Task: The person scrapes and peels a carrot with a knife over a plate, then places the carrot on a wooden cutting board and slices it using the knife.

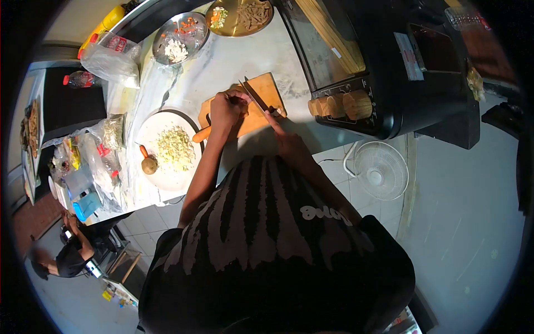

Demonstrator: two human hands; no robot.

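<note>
My right hand [281, 133] grips a knife [257, 99], its index finger stretched along the back of the dark blade. The blade points up and left over a wooden cutting board [268, 83]. My left hand [227, 108] is closed over the board beside the blade, fingers curled together; whatever they hold is hidden. An orange-brown piece with a rounded end [202, 134] sticks out by my left wrist. Left of the board, a large white plate [150, 125] carries chopped pale-green vegetable [175, 147] and a brown round item [149, 165] with an orange part.
A steel plate [161, 47] holds white and orange pieces; another plate [222, 30] holds brown strips. A black oven [384, 67] stands right of the board. Plastic bags [114, 64] and bottles lie left. A white fan [381, 170] is on the floor. Another person [72, 253] is at lower left.
</note>
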